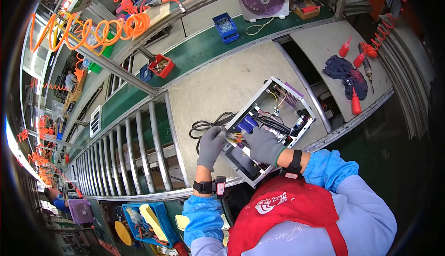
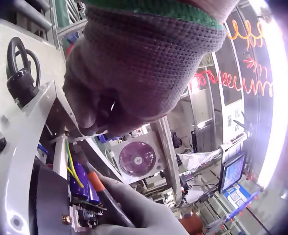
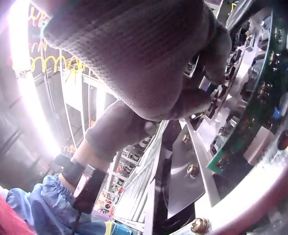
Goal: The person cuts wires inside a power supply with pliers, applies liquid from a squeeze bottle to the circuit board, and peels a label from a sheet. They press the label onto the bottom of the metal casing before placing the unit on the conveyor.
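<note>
Both hands at the open metal case (image 1: 251, 102) now, sitting tilted on the beige board (image 1: 208, 84), close to the person's body. L hand (image 1: 211, 148), gloved grey, is up at the case's near-left corner, fingers curled in tight — can't tell what, if anything, is pinched there, view's blocked. R hand (image 1: 265, 145), also gloved, reaches in over the case, fingers wrapped round a dark-handled tool (image 2: 104, 192) w/ an orange band, its tip end up by the L hand's side of the case. Just beside the tool: a yellow-green wire (image 2: 73, 169) & the purple cylinders (image 2: 79, 188) inside the case. Black cord (image 1: 204, 125) lies looped on the board, right by L hand. Bench to the right, well apart: dark cloth (image 1: 340, 67), red bottle (image 1: 356, 103) on its lower end, power driver (image 1: 366, 63) w/ coiled red hose nearby. Far side — blue bin (image 1: 225, 28) of small metal parts, purple fan (image 1: 263, 0) next along, red bin (image 1: 162, 66) farther left. Metal rollers (image 1: 144, 147) run off left of the board.
</note>
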The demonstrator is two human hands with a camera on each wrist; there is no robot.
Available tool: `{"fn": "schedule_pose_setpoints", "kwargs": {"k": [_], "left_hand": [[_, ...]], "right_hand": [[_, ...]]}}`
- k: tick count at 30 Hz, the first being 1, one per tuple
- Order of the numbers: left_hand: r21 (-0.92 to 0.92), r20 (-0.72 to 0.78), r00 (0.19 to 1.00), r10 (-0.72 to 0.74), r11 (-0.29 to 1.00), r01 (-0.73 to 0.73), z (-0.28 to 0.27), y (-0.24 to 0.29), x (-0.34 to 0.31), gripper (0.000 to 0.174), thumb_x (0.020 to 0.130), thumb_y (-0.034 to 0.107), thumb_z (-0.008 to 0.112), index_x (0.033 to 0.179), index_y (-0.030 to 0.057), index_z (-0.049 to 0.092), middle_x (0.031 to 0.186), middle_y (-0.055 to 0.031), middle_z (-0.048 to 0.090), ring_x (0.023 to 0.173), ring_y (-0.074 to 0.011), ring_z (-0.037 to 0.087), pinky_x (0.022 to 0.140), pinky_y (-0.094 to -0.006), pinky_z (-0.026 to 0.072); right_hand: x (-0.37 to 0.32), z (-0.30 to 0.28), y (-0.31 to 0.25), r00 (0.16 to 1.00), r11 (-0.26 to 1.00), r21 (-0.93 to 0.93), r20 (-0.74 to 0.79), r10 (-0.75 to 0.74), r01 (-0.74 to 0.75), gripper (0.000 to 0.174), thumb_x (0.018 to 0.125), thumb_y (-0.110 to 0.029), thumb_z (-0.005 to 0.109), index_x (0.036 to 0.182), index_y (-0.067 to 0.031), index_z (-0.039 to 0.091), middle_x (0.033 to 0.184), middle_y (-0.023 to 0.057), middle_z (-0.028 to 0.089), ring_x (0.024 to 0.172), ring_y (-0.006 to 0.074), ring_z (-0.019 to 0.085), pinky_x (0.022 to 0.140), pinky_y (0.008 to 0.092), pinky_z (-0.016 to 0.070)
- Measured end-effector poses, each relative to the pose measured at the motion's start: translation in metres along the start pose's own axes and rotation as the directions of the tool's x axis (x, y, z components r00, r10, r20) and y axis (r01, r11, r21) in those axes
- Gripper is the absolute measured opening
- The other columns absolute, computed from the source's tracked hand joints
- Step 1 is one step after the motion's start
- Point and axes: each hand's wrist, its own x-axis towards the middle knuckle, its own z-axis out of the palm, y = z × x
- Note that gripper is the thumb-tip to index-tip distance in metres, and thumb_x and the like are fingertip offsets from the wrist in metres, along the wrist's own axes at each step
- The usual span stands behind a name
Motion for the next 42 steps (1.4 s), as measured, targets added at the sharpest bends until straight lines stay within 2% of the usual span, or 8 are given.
{"fn": "schedule_pose_setpoints", "kwargs": {"k": [6, 11, 13, 15, 20, 24, 35, 42], "left_hand": [[0.148, -0.207, 0.963, 0.171, 0.979, -0.142, -0.030, -0.015, -0.038, 0.018, 0.095, 0.007, 0.059, 0.109, 0.0001, 0.068, 0.096, -0.0060, 0.068, 0.085, -0.0158, 0.063, 0.076, -0.0291, 0.0510], [0.598, -0.600, 0.496, 0.628, 0.764, -0.243, -0.146, -0.008, -0.099, 0.022, 0.098, 0.009, 0.059, 0.116, -0.0001, 0.067, 0.103, -0.0100, 0.070, 0.096, -0.0209, 0.065, 0.085, -0.0323, 0.0512], [0.440, -0.736, 0.564, 0.375, 0.898, -0.022, -0.205, -0.027, -0.113, 0.036, 0.097, 0.023, 0.064, 0.122, -0.0029, 0.064, 0.109, -0.0151, 0.070, 0.098, -0.0233, 0.066, 0.085, -0.0348, 0.0518], [0.687, -0.724, 0.630, 0.282, 0.378, 0.620, -0.223, -0.049, -0.121, 0.062, 0.092, 0.037, 0.067, 0.139, -0.0019, 0.056, 0.125, -0.0285, 0.065, 0.110, -0.0419, 0.064, 0.095, -0.0472, 0.0488], [0.632, -0.221, 0.904, 0.366, 0.760, -0.153, -0.123, -0.080, -0.070, 0.043, 0.097, 0.022, 0.064, 0.131, -0.0046, 0.061, 0.128, -0.0253, 0.065, 0.121, -0.0359, 0.063, 0.103, -0.0417, 0.0469], [0.782, 0.258, 0.966, -0.007, 0.589, -0.204, -0.076, -0.067, -0.020, 0.046, 0.100, 0.035, 0.059, 0.134, 0.0039, 0.061, 0.126, -0.0269, 0.065, 0.119, -0.0440, 0.061, 0.098, -0.0465, 0.0481], [0.664, 0.082, 0.987, -0.137, 0.746, 0.048, -0.078, -0.085, -0.011, 0.036, 0.090, 0.021, 0.070, 0.116, -0.0035, 0.067, 0.110, -0.0235, 0.072, 0.106, -0.0354, 0.070, 0.092, -0.0436, 0.0525], [0.776, -0.034, 0.989, -0.141, 0.620, 0.115, -0.045, -0.041, -0.038, 0.031, 0.089, 0.023, 0.071, 0.110, 0.0007, 0.067, 0.104, -0.0217, 0.071, 0.100, -0.0371, 0.069, 0.087, -0.0435, 0.0537]], "right_hand": [[-0.010, 0.009, 0.016, 1.000, 0.993, 0.120, -0.007, 0.016, -0.015, 0.056, 0.084, -0.023, 0.065, 0.138, -0.0110, 0.056, 0.107, 0.0222, 0.063, 0.095, 0.0392, 0.068, 0.077, 0.0491, 0.0553], [-0.060, 0.016, 0.047, 0.987, 0.961, 0.275, -0.147, 0.059, -0.017, 0.060, 0.077, -0.018, 0.067, 0.136, -0.0112, 0.057, 0.106, 0.0181, 0.064, 0.096, 0.0381, 0.066, 0.084, 0.0480, 0.0542], [-0.078, 0.015, 0.057, 0.968, 0.944, 0.331, -0.237, 0.082, 0.001, 0.058, 0.077, -0.017, 0.067, 0.133, -0.0059, 0.059, 0.103, 0.0182, 0.065, 0.095, 0.0375, 0.065, 0.084, 0.0469, 0.0534], [-0.099, 0.016, 0.073, 0.936, 0.881, 0.472, -0.309, 0.170, -0.004, 0.055, 0.077, -0.016, 0.067, 0.130, -0.0028, 0.059, 0.100, 0.0193, 0.065, 0.094, 0.0376, 0.065, 0.083, 0.0450, 0.0524], [-0.158, 0.010, 0.140, 0.741, 0.657, 0.704, -0.284, 0.608, -0.270, 0.055, 0.079, -0.018, 0.072, 0.130, -0.0033, 0.060, 0.085, 0.0095, 0.059, 0.078, 0.0219, 0.063, 0.074, 0.0370, 0.0526], [-0.203, -0.017, 0.216, 0.448, 0.217, 0.938, -0.076, 0.891, -0.271, 0.054, 0.084, -0.020, 0.072, 0.134, -0.0063, 0.058, 0.084, 0.0017, 0.056, 0.069, 0.0114, 0.057, 0.056, 0.0292, 0.0490], [-0.251, 0.022, 0.597, 0.235, 0.179, 0.858, -0.070, 0.969, -0.482, 0.044, 0.086, -0.035, 0.064, 0.117, -0.0050, 0.072, 0.091, 0.0167, 0.075, 0.078, 0.0315, 0.073, 0.069, 0.0418, 0.0562], [-0.170, -0.112, 0.516, 0.346, 0.359, 0.027, -0.204, 0.916, -0.933, 0.061, 0.097, -0.050, 0.057, 0.133, -0.0006, 0.058, 0.124, 0.0282, 0.063, 0.115, 0.0438, 0.061, 0.100, 0.0505, 0.0471]]}}
